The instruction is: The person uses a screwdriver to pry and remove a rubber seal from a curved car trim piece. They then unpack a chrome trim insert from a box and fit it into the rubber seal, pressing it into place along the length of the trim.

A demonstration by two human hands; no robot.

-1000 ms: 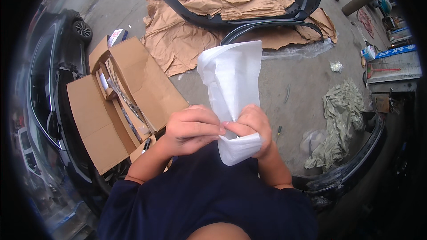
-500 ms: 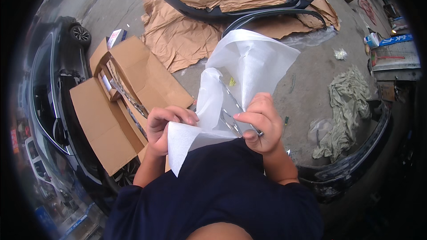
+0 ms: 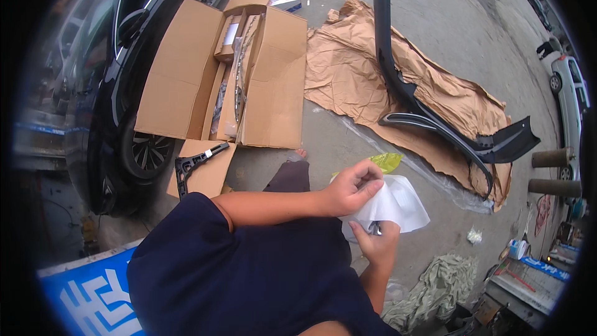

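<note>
- Step in hand (judged): unpacking a small part from a white plastic bag. Bag is held at chest height, in front of the person's dark-blue shirt, above the concrete ground.
- Left hand: closed, fingers pinching the bag's upper-left edge.
- Right hand: closed round the bag's lower part from below; a small dark/metal item shows at the fingertips. Cannot tell what it is, or whether it is inside or outside the bag.
- Bag orientation: crumpled, so long axis approx. only; runs from the hands out toward the picture's right, free end pointing right and slightly down. Mouth location not visible.
- Next move calls for (judged): hold the pinch w/ left hand, work the item free w/ right; keep bag slack so the thin film does not tear.
- Surroundings: open cardboard box w/ trim parts ahead-left; black bumper trim on brown packing paper ahead-right; yellow-green scrap just beyond the bag.
</note>
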